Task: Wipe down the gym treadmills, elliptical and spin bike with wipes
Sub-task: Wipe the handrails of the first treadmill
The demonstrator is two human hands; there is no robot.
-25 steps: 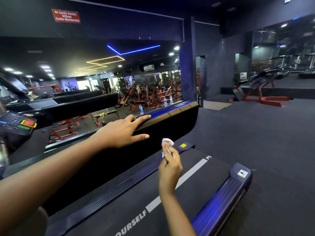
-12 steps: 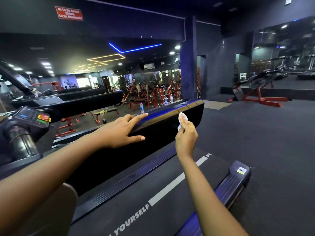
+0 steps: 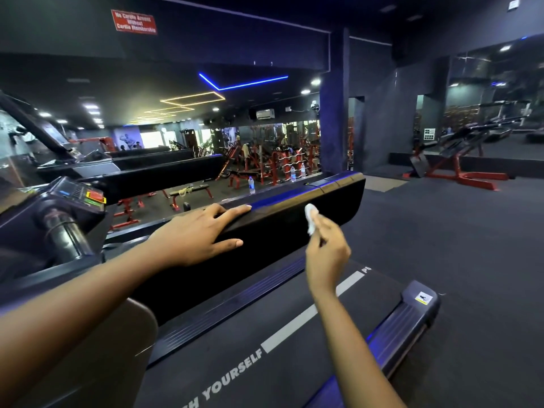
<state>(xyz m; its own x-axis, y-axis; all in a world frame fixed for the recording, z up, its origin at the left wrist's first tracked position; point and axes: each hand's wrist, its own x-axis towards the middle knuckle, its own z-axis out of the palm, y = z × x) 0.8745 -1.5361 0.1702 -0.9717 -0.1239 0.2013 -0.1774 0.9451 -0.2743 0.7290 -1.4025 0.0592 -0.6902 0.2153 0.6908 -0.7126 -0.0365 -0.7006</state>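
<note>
Since half a second ago the right hand (image 3: 326, 248) has dropped a little, bringing the wipe (image 3: 311, 217) off the top edge of the treadmill's side rail (image 3: 279, 231) and down in front of its inner face; the left hand (image 3: 200, 234) has not shifted.

The left hand lies open on the rail's top edge, past the console (image 3: 79, 195), fingers straight and spread and thumb down the inner face. It is probably there to steady the person while they lean over the belt (image 3: 223, 357).

Further right along the same rail, towards its far end, the crumpled white wipe sits against or just off the dark face; contact cannot be told. The right hand pinches it between thumb and fingertips, likely so a small pad leads the stroke. The wipe sits well apart from the left hand.
</note>
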